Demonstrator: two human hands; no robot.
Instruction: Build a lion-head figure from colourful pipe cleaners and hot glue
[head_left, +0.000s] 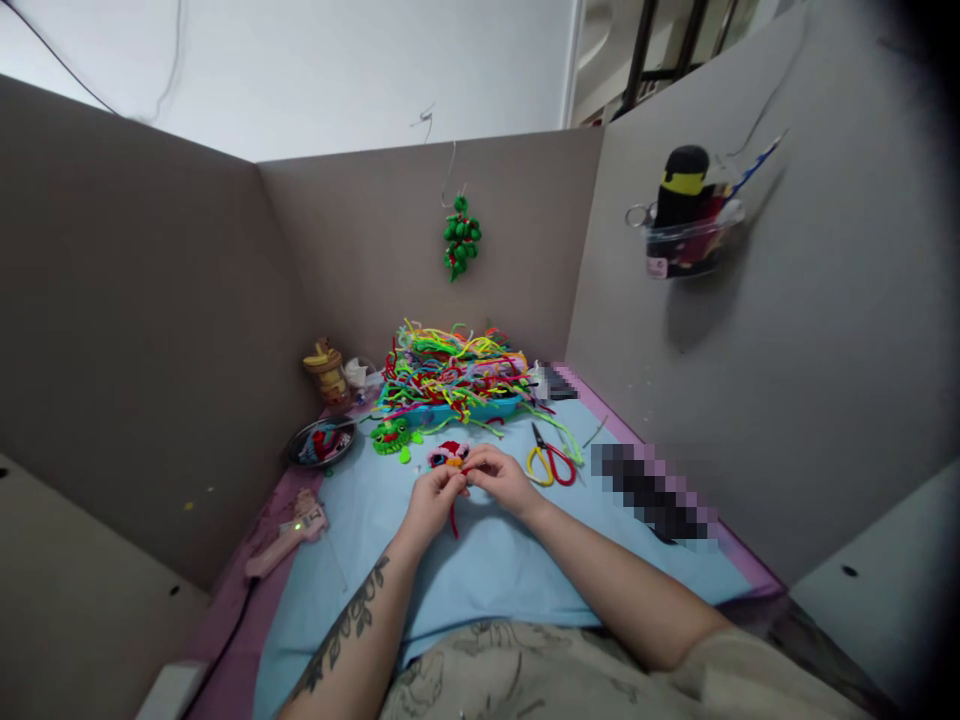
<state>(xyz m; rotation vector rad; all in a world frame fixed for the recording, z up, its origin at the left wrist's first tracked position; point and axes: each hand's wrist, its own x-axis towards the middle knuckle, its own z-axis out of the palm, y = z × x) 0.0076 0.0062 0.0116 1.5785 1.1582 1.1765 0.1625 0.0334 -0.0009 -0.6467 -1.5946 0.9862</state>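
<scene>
Red fuzzy pipe-cleaner figure [450,455] with an orange spot is held just above the light blue mat [487,570], near the middle of the table. A red wire tail [454,520] hangs down from it. I think the small piece could slip or bend out of shape, because only fingertips hold it and the loose tail could catch on a finger. The left hand [433,500] is almost closed, with its fingers curled and pinching the figure from the left side. The right hand [501,480] is also nearly closed and pinches it from the right, and the two hands touch. Yellow-and-red-handled scissors [551,463] lie just beside the right hand. A heap of many-coloured pipe cleaners [450,372] lies behind, and a pink glue gun [289,528] lies well apart on the left.
</scene>
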